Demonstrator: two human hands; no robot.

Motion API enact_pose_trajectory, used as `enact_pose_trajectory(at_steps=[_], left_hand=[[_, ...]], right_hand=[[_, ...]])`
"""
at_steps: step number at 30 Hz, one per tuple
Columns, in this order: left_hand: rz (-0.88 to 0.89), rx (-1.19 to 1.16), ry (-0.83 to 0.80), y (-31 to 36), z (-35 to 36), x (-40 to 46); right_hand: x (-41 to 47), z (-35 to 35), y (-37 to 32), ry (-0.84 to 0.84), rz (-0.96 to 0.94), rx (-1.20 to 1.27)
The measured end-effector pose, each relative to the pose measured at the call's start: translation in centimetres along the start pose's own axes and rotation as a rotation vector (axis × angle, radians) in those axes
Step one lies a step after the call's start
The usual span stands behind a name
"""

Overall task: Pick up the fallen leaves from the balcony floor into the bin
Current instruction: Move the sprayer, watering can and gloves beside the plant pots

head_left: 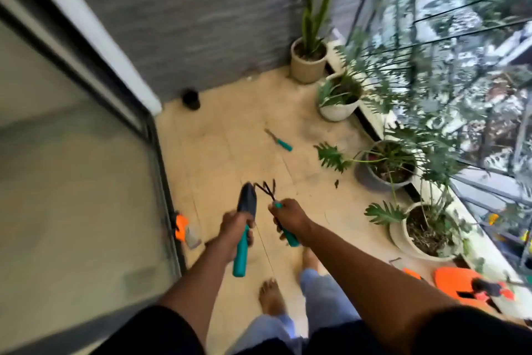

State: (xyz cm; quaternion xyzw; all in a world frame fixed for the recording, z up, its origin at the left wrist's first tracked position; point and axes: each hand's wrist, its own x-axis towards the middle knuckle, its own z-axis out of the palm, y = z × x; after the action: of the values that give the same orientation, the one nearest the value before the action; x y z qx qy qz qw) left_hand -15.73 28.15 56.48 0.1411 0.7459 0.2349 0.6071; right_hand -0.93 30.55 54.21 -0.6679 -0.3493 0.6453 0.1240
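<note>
On the beige tiled balcony floor (pixel 230 153), taken as landmark: left hand (pixel 234 223), fingers curled round the teal handle of a dark-bladed garden trowel (pixel 245 210), blade pointing away from the person; right hand (pixel 289 215), fingers wrapped round the teal handle of a black three-pronged hand rake (pixel 269 190), prongs likewise forward. Fallen leaves: one small dark green leaf scrap (pixel 336 182) on the floor, ahead and right of the rake, just beside the grey round plant pot (pixel 371 179); right hand judged nearer. No long axis discernible; picture blurred. No bin identifiable in view. A teal-handled narrow weeder tool (pixel 278 140) lies farther ahead on the floor. Open tile between hands and scrap; pots line the right edge, a glass sliding door (pixel 72 167) the left.
</note>
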Motion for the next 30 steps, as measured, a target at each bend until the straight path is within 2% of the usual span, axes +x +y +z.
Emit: enact_pose_trajectory(at_steps=[4, 12, 23, 27, 30], left_hand=[[0.024, 0.165, -0.106, 1.4, 4.2, -4.4], [0.066, 0.530, -0.375, -3.0, 17.7, -12.0], [0.132, 0.952, -0.697, -20.0, 37.0, -27.0], [0.101, 1.062, -0.804, -25.8, 42.2, -31.4], [0.142, 1.148, -0.881, -29.8, 45.7, -34.2]], right_hand=[[-4.7, -4.0, 3.1, 0.157, 0.034, 0.183], [-14.9, -13.4, 13.7, 0.380, 0.139, 0.506], [-30.9, -24.3, 35.2, 0.681, 0.216, 0.923], [-36.4, -27.5, 41.4, 0.804, 0.246, 0.980], [-39.9, -29.5, 45.4, 0.877, 0.265, 1.049]])
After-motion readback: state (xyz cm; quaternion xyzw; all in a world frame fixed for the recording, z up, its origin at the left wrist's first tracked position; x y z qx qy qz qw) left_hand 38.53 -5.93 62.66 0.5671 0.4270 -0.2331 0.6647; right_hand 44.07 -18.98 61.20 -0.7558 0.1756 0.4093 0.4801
